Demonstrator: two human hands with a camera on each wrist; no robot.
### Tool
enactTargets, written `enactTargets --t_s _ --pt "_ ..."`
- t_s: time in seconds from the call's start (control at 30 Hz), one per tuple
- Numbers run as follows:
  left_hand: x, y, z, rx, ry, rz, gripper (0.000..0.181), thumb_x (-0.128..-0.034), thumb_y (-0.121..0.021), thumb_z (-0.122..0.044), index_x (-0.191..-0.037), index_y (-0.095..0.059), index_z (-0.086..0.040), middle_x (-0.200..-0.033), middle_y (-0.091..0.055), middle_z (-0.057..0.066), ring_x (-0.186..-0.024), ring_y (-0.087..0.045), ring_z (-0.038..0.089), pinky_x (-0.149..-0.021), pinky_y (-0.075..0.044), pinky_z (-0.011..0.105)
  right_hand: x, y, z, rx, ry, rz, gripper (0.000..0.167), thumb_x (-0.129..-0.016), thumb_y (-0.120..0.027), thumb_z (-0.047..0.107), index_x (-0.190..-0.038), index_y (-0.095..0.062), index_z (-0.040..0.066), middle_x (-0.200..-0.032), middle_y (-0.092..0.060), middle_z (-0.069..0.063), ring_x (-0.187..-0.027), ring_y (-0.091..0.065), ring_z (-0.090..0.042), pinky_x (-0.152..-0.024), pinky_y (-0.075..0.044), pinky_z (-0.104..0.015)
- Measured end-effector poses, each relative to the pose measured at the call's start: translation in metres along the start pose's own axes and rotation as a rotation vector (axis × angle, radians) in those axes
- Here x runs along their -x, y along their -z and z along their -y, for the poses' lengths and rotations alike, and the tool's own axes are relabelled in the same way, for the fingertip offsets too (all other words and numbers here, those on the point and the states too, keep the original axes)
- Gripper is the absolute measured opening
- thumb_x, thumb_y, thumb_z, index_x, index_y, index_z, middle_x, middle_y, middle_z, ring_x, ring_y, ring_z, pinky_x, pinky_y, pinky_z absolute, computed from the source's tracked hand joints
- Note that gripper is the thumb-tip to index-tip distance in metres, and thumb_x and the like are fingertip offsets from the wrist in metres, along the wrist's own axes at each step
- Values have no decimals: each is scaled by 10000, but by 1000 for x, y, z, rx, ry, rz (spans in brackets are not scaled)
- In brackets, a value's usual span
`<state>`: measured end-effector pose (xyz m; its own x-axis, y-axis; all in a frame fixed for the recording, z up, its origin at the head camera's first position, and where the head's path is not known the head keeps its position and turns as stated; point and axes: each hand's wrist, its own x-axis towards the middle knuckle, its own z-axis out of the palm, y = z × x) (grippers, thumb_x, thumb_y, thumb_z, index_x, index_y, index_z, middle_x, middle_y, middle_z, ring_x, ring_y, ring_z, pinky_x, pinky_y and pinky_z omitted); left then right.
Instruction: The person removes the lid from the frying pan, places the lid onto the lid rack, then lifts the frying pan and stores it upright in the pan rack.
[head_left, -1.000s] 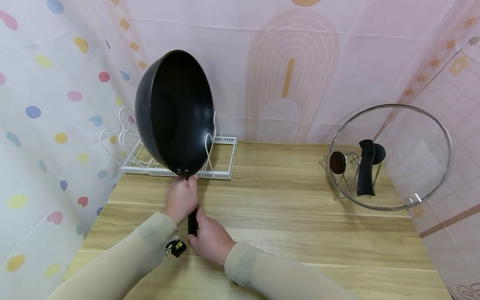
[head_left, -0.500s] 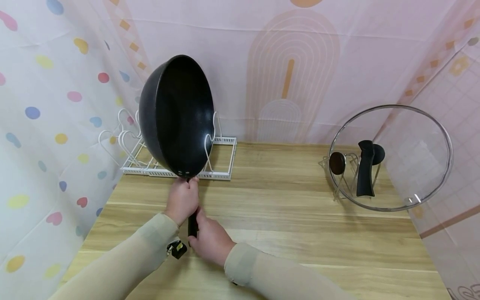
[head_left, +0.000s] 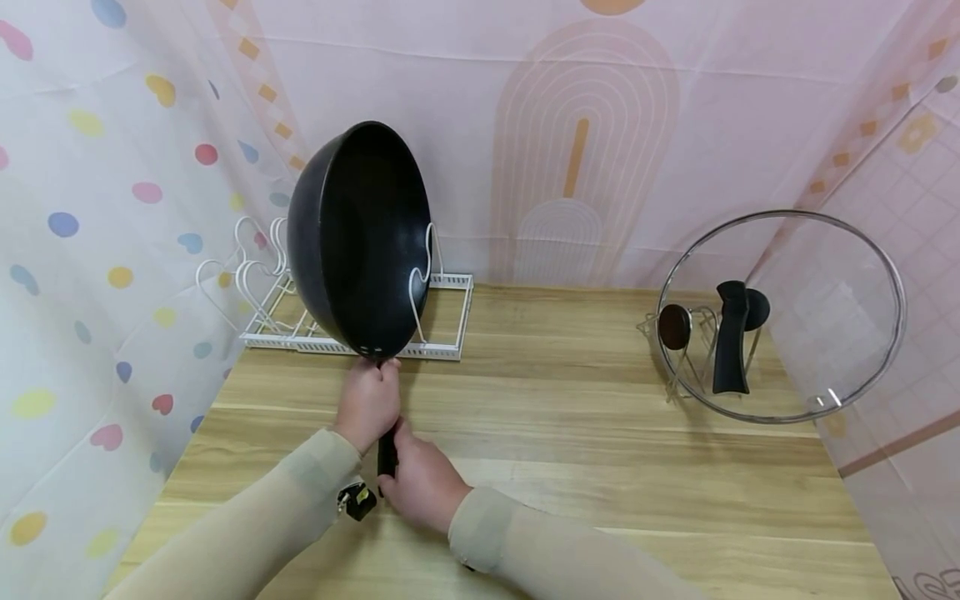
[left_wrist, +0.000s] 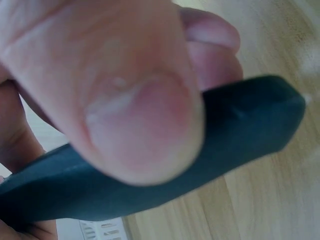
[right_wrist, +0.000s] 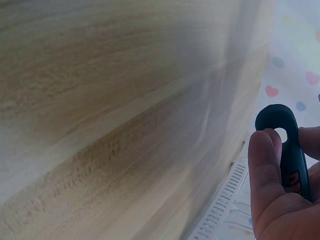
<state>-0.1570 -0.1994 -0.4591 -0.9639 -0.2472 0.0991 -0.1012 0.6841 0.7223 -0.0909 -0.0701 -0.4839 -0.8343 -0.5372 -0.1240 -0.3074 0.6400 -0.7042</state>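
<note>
A black wok (head_left: 375, 242) stands on its side in a white wire rack (head_left: 442, 354), its hollow turned to the right. Its black handle (head_left: 387, 462) points toward me. My left hand (head_left: 367, 404) grips the handle just below the wok's rim. Nearer the handle's end, my right hand (head_left: 426, 485) holds it between thumb and fingers. Up close in the left wrist view, a thumb (left_wrist: 145, 125) presses across the handle (left_wrist: 250, 112). In the right wrist view, fingers and thumb are around the handle's end (right_wrist: 295, 160), where a hanging hole shows.
A glass lid (head_left: 817, 333) with a black handle leans in a small wire stand (head_left: 705, 333) at the right. Several white hoops (head_left: 251, 275) rise from the rack's left part. Patterned curtains (head_left: 585, 125) close off the back and sides of the wooden table (head_left: 585, 433).
The wok has shifted to the right and down in the rack, toward the right-hand hoops. My left hand moved slightly with it. The right hand stays nearly in place.
</note>
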Motion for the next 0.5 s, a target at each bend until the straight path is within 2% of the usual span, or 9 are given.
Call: enactTargets --t_s 0.23,0.5 --pt "0 -2 2 1 11 13 401 -1076 -343 -176 -1116 -690 22 -1125 -704 224 -927 -635 362 -898 -536 534 0 -2 -1 21 1 3 759 -976 -748 227 -1592 -352 28 -1264 -738 -136 -1075 -709 -109 -871 -585 -253" --pt "0 -6 3 -1 9 6 385 -1073 -352 -172 -1102 -686 17 -1115 -702 224 -937 -646 371 -899 -538 547 0 -2 -2 31 0 11 755 -974 -748 228 -1585 -355 23 -1238 -745 -140 -1055 -716 -118 -860 -588 -256"
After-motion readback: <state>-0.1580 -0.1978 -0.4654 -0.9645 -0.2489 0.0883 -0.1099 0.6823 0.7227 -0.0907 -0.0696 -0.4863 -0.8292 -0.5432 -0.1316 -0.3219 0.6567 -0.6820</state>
